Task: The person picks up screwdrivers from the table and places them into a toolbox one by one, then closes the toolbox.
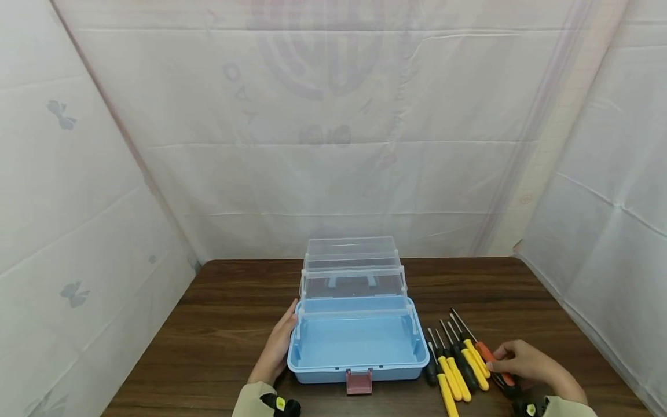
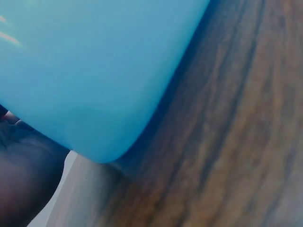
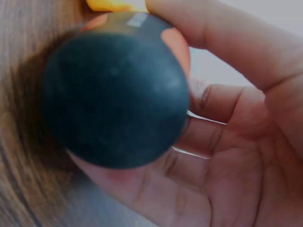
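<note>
A light blue toolbox stands in the middle of the table with its clear tiered trays raised at the back. Along its left wall lies my left hand, fingers extended and touching the side. The left wrist view shows the box's blue wall close up. At the right, my right hand grips an orange and black screwdriver by its handle. Its round black handle end fills much of the right wrist view, with fingers curled around it.
Several yellow-handled screwdrivers and black-handled screwdrivers lie in a row between the toolbox and my right hand. A pink latch hangs at the box front. The dark wooden table is bordered by white sheeting.
</note>
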`<action>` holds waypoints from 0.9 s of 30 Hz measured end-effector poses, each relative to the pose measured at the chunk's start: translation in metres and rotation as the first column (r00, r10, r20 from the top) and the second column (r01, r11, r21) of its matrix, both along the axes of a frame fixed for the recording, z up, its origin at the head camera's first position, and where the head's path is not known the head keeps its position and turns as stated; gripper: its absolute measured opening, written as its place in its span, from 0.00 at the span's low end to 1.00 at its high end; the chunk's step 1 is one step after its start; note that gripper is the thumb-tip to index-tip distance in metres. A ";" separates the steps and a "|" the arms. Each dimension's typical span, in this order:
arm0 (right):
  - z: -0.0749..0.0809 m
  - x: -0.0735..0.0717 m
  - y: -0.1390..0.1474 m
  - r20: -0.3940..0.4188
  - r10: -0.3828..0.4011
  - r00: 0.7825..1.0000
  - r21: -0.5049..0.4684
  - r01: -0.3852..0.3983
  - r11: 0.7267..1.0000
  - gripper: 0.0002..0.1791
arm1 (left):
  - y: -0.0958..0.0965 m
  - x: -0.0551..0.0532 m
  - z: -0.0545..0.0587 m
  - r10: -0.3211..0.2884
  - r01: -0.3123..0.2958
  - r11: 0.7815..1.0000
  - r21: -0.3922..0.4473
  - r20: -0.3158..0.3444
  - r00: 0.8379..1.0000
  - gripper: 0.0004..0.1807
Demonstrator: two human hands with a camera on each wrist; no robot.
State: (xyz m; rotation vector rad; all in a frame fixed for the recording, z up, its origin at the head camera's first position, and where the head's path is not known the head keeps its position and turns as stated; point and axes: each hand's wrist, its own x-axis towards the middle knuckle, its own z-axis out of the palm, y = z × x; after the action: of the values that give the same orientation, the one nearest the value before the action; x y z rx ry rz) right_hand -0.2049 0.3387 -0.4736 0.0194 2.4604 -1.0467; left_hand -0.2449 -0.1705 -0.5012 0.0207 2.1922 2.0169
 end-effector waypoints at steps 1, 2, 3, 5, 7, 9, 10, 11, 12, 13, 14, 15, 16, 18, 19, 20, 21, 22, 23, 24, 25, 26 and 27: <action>-0.001 0.000 0.000 0.000 0.004 1.000 -0.003 -0.004 1.000 0.25 | 0.000 0.000 0.000 0.001 -0.001 1.000 0.000 -0.001 1.000 0.31; -0.001 0.000 0.001 -0.001 0.008 1.000 -0.006 -0.008 1.000 0.26 | 0.000 0.000 0.001 0.002 -0.002 1.000 -0.001 -0.003 1.000 0.32; -0.001 0.000 0.001 0.000 0.009 1.000 -0.010 -0.009 1.000 0.26 | 0.000 0.001 0.001 0.001 -0.001 1.000 -0.004 -0.006 1.000 0.32; -0.001 0.000 0.001 0.000 0.005 1.000 -0.010 -0.005 1.000 0.26 | 0.000 0.001 0.001 0.001 -0.001 1.000 -0.005 -0.010 1.000 0.32; -0.001 0.000 0.001 0.003 -0.003 1.000 -0.009 0.003 1.000 0.25 | -0.001 0.001 0.000 0.000 0.000 1.000 -0.004 -0.015 1.000 0.32; -0.001 0.000 0.000 0.011 -0.018 1.000 -0.008 0.018 1.000 0.25 | -0.001 0.001 0.000 -0.001 0.001 1.000 -0.007 -0.014 1.000 0.32; -0.001 0.000 0.000 0.010 -0.018 1.000 -0.007 0.018 1.000 0.25 | -0.001 0.001 -0.001 0.000 0.000 1.000 -0.006 -0.013 1.000 0.32; -0.001 0.001 0.000 0.008 -0.014 1.000 -0.009 0.014 1.000 0.24 | -0.001 0.001 -0.001 -0.001 0.001 1.000 -0.008 -0.014 1.000 0.32; -0.001 0.001 0.000 0.009 -0.016 1.000 -0.007 0.017 1.000 0.24 | -0.001 0.001 -0.001 -0.001 0.001 1.000 -0.010 -0.013 1.000 0.33; -0.001 0.001 0.000 0.012 -0.021 1.000 -0.006 0.021 1.000 0.24 | -0.001 0.001 -0.002 -0.001 0.001 1.000 -0.010 -0.012 1.000 0.33; -0.001 0.001 0.000 0.012 -0.021 1.000 -0.006 0.021 1.000 0.24 | 0.000 0.001 -0.002 0.000 0.000 1.000 -0.012 -0.011 1.000 0.33; -0.001 0.001 -0.001 0.015 -0.025 1.000 -0.004 0.025 1.000 0.24 | 0.000 0.001 -0.002 0.001 -0.001 1.000 -0.012 -0.009 1.000 0.33; -0.001 0.001 -0.001 0.015 -0.029 0.999 -0.001 0.029 1.000 0.24 | 0.000 0.002 -0.002 -0.001 0.001 1.000 -0.013 -0.012 1.000 0.33; -0.002 0.001 -0.001 0.021 -0.042 0.999 0.004 0.042 0.999 0.24 | 0.000 0.002 -0.001 -0.004 0.003 1.000 -0.012 -0.015 1.000 0.33; -0.002 0.001 -0.001 0.020 -0.044 0.999 0.006 0.044 0.999 0.24 | 0.000 0.002 -0.001 -0.004 0.004 1.000 -0.012 -0.016 1.000 0.33; -0.002 0.001 -0.001 0.019 -0.045 0.999 0.007 0.045 0.999 0.23 | 0.000 0.002 -0.001 -0.003 0.003 1.000 -0.009 -0.015 1.000 0.33; -0.003 0.000 -0.001 0.018 -0.049 0.999 0.008 0.049 0.999 0.23 | 0.000 0.003 -0.001 -0.003 0.003 1.000 -0.007 -0.015 1.000 0.32; -0.003 0.000 -0.001 0.017 -0.047 0.999 0.006 0.047 0.999 0.23 | 0.000 0.003 -0.001 -0.002 0.002 1.000 -0.007 -0.015 1.000 0.32; -0.003 0.001 -0.001 0.018 -0.047 0.999 0.003 0.047 0.999 0.23 | 0.000 0.003 -0.001 -0.001 0.001 1.000 -0.007 -0.014 1.000 0.32; -0.003 0.001 -0.001 0.017 -0.047 0.999 0.001 0.047 0.999 0.23 | 0.000 0.003 -0.001 0.000 0.000 1.000 -0.009 -0.012 1.000 0.32; -0.004 0.001 0.000 0.017 -0.046 0.999 -0.001 0.046 0.999 0.24 | 0.000 0.003 -0.001 0.000 0.000 1.000 -0.011 -0.011 1.000 0.32; -0.004 0.001 0.000 0.017 -0.045 0.999 -0.003 0.045 0.999 0.24 | 0.000 0.003 -0.001 0.001 -0.001 1.000 -0.012 -0.009 1.000 0.32; -0.004 0.001 0.000 0.016 -0.044 0.999 -0.005 0.044 0.999 0.24 | 0.001 0.003 -0.001 0.001 -0.001 1.000 -0.016 -0.010 1.000 0.33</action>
State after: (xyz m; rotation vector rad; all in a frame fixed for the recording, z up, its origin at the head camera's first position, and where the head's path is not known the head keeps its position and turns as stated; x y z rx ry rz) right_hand -0.2041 0.3389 -0.4775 0.0801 2.4530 -1.0669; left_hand -0.2423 -0.1700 -0.5021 0.0280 2.2147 2.0038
